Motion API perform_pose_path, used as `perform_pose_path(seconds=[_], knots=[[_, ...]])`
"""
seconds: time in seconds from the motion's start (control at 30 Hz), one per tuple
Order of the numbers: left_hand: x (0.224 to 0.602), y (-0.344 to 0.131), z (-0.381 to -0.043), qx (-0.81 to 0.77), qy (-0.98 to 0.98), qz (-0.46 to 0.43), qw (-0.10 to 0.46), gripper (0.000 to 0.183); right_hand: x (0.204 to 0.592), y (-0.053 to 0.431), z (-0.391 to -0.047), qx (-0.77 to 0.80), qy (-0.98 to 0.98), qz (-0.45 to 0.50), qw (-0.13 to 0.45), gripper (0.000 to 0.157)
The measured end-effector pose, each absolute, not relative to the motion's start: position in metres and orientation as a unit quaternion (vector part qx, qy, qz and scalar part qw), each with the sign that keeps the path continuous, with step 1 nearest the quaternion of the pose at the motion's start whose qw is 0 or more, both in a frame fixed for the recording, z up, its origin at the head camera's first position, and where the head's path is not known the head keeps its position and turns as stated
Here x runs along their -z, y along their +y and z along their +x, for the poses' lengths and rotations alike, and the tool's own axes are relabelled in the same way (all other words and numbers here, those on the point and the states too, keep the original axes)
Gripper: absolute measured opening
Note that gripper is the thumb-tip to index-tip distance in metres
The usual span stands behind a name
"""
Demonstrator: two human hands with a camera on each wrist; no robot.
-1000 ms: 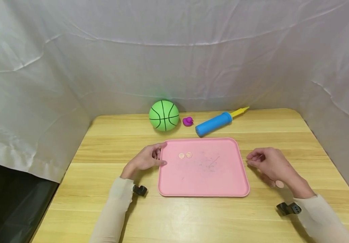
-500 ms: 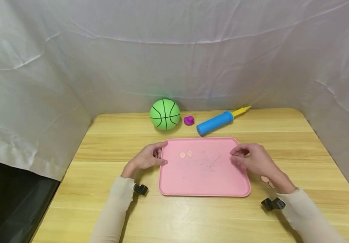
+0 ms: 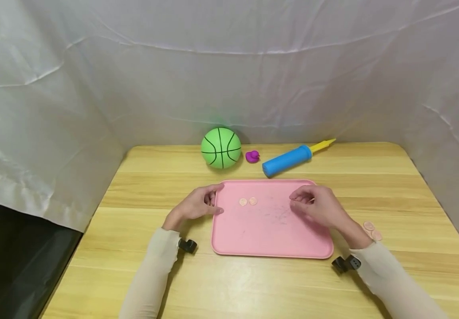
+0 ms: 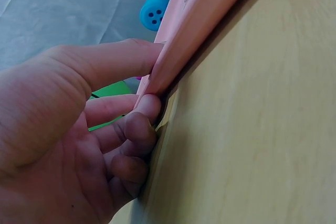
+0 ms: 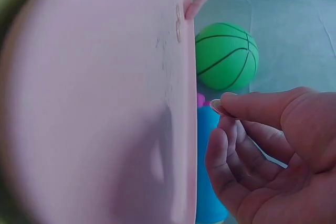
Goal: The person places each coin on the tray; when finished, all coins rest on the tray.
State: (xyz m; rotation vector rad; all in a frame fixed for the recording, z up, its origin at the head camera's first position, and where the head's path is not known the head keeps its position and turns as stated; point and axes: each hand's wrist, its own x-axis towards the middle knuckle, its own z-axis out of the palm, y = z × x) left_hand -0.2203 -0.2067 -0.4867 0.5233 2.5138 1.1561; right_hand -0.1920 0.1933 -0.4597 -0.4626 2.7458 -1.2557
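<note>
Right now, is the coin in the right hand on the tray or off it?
Off: the right wrist view shows the right hand pinching the coin, held clear of the pink tray.

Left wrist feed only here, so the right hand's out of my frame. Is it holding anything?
Observer: Yes. The right hand pinches a coin, clearest in the right wrist view.
Operator: Over the tray or outside it?
Observer: Over the right part of the tray, per the head view.
Operator: Any coins off the tray?
Observer: Yes, at least two loose coins lie on the table to the right of the tray, close to the right sleeve. They overlap or sit very close, so I can't give you an exact count.
</note>
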Motion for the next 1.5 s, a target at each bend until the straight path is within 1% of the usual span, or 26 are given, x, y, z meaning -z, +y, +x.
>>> perform_pose_path(seconds=[0.2, 0.4, 0.73, 1.03, 1.5], knots=[[0.487, -0.206, -0.22, -0.408, 0.88, 0.182, 0.164, 0.085, 0.461, 0.18, -0.2, 0.416, 0.893, -0.169, 0.04, 0.01], [0.488, -0.207, -0.222, -0.406, 0.88, 0.182, 0.166, 0.086, 0.466, 0.167, -0.212, 0.429, 0.883, -0.184, 0.055, 0.011], [0.486, -0.206, -0.222, -0.407, 0.879, 0.187, 0.165, 0.085, 0.469, 0.147, -0.223, 0.429, 0.883, -0.159, 0.103, 0.014], [0.485, -0.206, -0.221, -0.407, 0.879, 0.19, 0.161, 0.084, 0.474, 0.133, -0.235, 0.446, 0.868, -0.145, 0.165, 0.019], [0.484, -0.206, -0.22, -0.401, 0.882, 0.189, 0.161, 0.084, 0.476, 0.126, -0.238, 0.451, 0.869, -0.123, 0.161, 0.018]])
